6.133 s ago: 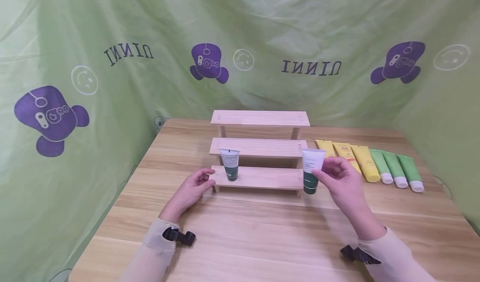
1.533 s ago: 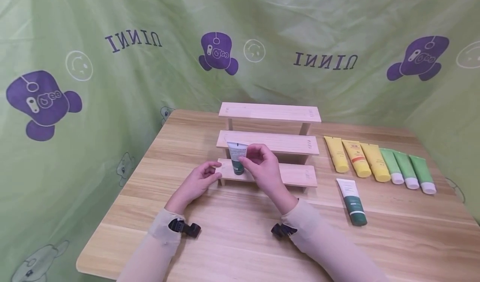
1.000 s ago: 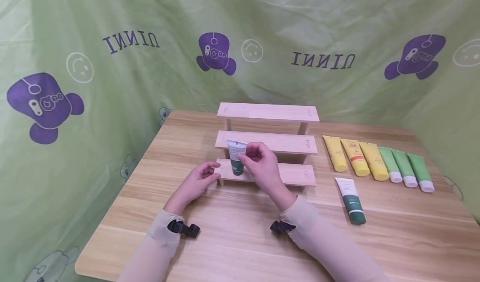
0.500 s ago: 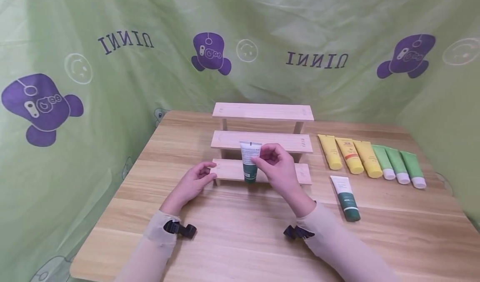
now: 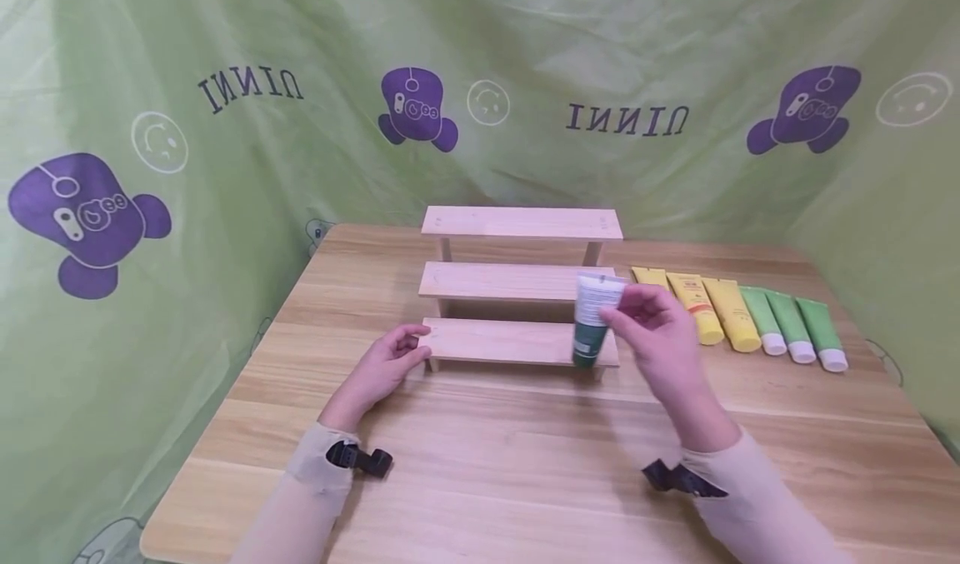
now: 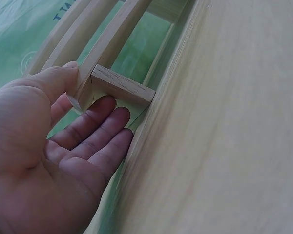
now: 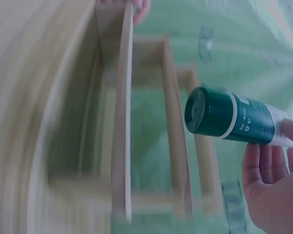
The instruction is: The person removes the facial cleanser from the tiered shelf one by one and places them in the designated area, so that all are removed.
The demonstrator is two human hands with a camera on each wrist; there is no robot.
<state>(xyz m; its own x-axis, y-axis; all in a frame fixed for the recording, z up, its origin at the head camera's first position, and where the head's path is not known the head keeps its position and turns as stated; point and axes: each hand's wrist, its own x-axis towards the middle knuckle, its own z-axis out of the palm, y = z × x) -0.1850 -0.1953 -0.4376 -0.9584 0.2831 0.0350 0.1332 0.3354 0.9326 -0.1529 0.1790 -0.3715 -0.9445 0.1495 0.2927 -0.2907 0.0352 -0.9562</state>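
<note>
My right hand (image 5: 663, 343) pinches a white and dark green cosmetic tube (image 5: 595, 306) by its upper part, thumb in front. The tube stands cap-down in the air at the right end of the lowest step. In the right wrist view its green cap (image 7: 205, 112) is apart from the wood. My left hand (image 5: 378, 376) holds the left end of the lowest step of a three-tier wooden rack (image 5: 498, 341). The left wrist view shows the thumb (image 6: 63, 80) against the board's end, with the other fingers below and behind it.
To the right lies a row of yellow tubes (image 5: 733, 314) and green tubes (image 5: 819, 331) with white caps. The wooden table (image 5: 480, 497) carries everything. A green printed curtain (image 5: 540, 47) hangs close behind and at both sides.
The right hand has lifted the tube off the lowest step and carried it to the right. The second white-green tube, earlier laid on the table, is now hidden behind the right hand. Left hand unchanged.
</note>
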